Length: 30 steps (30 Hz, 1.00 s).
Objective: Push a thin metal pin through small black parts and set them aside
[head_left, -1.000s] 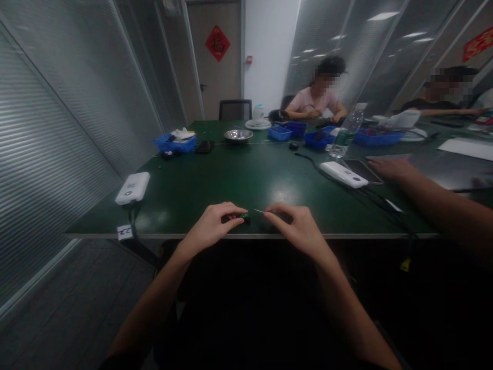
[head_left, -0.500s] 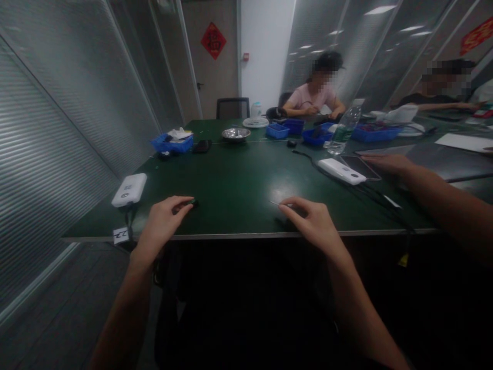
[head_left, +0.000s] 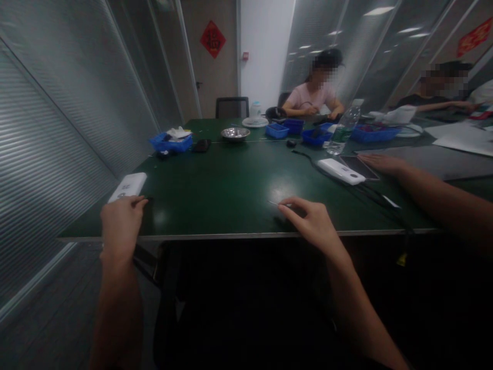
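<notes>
My left hand [head_left: 122, 223] is over the near left part of the green table [head_left: 215, 180]. Its thumb and forefinger are pinched, and a small dark piece [head_left: 150, 199] sticks out at their tips, too small to name. Just beyond this hand lies a white power bank [head_left: 133, 183], partly hidden by the fingers. Right of the middle, my right hand [head_left: 314, 218] pinches a thin metal rod [head_left: 273, 203], whose tip points left just above the tabletop. The rest of the rod is hidden in the fingers.
A metal bowl [head_left: 235, 134] and a blue tray [head_left: 170, 142] stand farther back. To the right are a second white power bank [head_left: 341, 171] with cables, a water bottle [head_left: 344, 128] and another person's hand [head_left: 381, 163]. Two people sit across the table.
My left hand has moved left with the small dark piece, up to the white power bank. My right hand with the rod has stayed in place. White sheets at the right have shifted.
</notes>
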Tool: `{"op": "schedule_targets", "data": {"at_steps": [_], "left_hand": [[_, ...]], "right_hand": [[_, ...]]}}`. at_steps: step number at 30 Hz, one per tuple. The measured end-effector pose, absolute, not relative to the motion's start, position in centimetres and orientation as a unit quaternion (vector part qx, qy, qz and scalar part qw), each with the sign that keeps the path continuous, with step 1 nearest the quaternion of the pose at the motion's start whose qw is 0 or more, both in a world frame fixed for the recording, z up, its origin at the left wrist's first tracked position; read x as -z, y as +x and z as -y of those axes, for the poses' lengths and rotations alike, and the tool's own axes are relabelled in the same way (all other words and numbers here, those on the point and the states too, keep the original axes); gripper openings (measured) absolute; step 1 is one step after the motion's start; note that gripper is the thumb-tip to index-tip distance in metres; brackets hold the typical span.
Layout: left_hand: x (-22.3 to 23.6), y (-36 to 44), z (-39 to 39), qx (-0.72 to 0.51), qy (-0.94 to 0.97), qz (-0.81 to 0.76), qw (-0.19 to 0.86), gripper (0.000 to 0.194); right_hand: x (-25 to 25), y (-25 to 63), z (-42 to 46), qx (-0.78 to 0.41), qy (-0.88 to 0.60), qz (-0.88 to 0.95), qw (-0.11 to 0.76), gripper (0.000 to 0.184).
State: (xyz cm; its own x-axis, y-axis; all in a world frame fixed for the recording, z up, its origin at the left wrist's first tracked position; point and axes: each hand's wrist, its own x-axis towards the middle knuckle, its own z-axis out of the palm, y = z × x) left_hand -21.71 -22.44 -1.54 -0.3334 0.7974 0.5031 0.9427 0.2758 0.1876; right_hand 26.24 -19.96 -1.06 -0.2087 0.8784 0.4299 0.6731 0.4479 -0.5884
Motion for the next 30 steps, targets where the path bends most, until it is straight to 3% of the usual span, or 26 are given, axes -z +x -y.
{"op": "schedule_targets", "data": {"at_steps": [9, 13, 19, 24, 30], "left_hand": [[0.9, -21.7, 22.5, 0.233, -0.557, 0.785, 0.141, 0.037], [-0.1, -18.3, 22.3, 0.256, -0.623, 0.738, 0.045, 0.028], [-0.4, -9.0, 22.2, 0.302, -0.781, 0.526, -0.15, 0.014], [0.0, -3.7, 22.4, 0.321, -0.807, 0.445, -0.218, 0.011], [0.6, -3.0, 21.8, 0.351, -0.811, 0.398, -0.246, 0.015]], "right_hand": [[1.0, 26.1, 20.0, -0.136, -0.507, 0.77, 0.363, 0.026], [0.9, 25.7, 20.1, -0.125, -0.505, 0.781, 0.346, 0.029], [0.5, 24.3, 21.2, -0.184, -0.432, 0.824, 0.318, 0.02], [0.5, 23.8, 21.6, -0.189, -0.387, 0.841, 0.327, 0.015], [0.5, 23.9, 21.5, -0.181, -0.378, 0.848, 0.326, 0.015]]}}
